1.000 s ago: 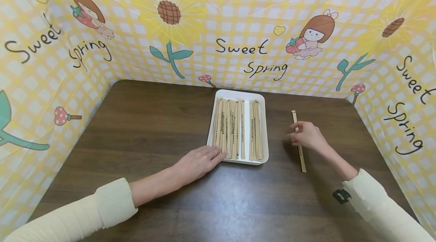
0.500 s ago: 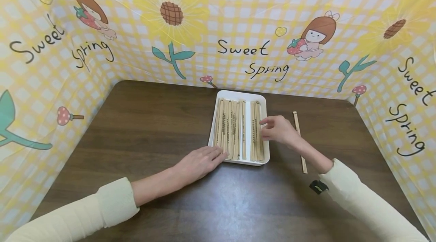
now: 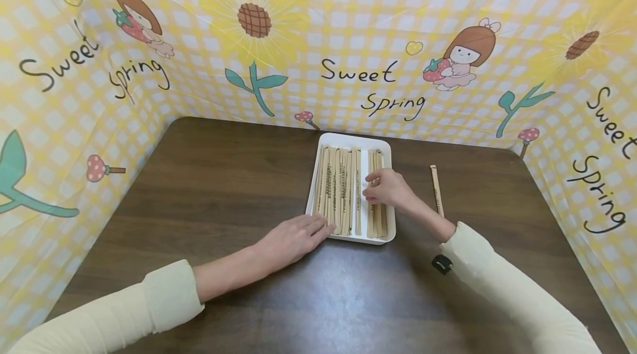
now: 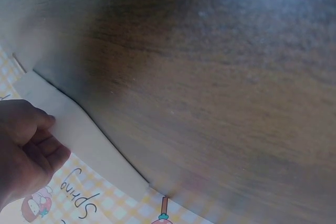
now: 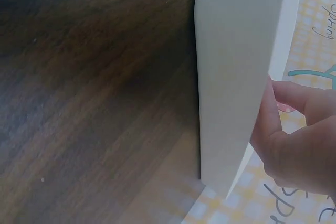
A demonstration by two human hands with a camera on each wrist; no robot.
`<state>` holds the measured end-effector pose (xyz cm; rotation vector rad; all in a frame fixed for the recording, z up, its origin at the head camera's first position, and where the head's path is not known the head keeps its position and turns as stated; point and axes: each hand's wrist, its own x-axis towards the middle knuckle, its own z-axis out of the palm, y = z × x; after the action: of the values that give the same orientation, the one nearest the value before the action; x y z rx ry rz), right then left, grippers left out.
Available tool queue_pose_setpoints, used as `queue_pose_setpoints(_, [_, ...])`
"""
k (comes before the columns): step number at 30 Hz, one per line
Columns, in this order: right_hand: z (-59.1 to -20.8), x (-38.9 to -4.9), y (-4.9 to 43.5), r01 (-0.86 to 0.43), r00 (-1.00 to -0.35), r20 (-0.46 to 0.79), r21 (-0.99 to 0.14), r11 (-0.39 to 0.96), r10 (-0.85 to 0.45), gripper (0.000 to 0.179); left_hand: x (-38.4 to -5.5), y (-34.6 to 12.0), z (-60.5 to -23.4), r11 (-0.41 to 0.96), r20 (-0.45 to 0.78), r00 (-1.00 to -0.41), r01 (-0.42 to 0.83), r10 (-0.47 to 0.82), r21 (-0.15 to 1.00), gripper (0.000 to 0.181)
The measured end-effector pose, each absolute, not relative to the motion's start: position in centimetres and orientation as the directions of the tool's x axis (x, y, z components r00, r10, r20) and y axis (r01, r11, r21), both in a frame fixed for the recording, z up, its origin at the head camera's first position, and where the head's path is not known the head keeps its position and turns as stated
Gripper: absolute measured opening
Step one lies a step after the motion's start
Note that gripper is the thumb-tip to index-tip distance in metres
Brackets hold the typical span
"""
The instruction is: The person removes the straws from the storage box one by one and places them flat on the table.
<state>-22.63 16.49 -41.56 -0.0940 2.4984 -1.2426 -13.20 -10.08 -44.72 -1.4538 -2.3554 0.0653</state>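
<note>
A white tray (image 3: 363, 238) holds several long, paper-wrapped sticks (image 3: 338, 193) printed with dark text, and a bare strip separates them from a smaller group (image 3: 377, 227) at the right. My left hand (image 3: 293, 240) holds the tray's near left corner; in the left wrist view its thumb and curled fingers (image 4: 44, 142) overlap the tray wall. Above the right group hovers my right hand (image 3: 390, 188), thumb and fingers apart, fingertips over the bare strip. In the right wrist view those fingertips are hidden behind the tray wall (image 5: 236, 66).
One separate wrapped stick (image 3: 436, 188) lies on the dark wooden table (image 3: 239, 177) right of the tray, its near end hidden by the right forearm. A yellow checked cloth (image 3: 343, 22) with printed flowers surrounds the table at the back and sides.
My right hand has left the lone stick on the table and moved left, over the tray's right part. My left hand has stayed at the tray corner.
</note>
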Motion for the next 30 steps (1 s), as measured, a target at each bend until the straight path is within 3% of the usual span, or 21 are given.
queue_pose_setpoints(30, [-42.4, -24.3, 14.1, 0.087, -0.925, -0.323, -0.692, 0.716, -0.201, 0.054, -13.2, -10.1, -45.0, 0.466, 0.318, -0.381, 0.847, 0.868, -0.258, 0.037])
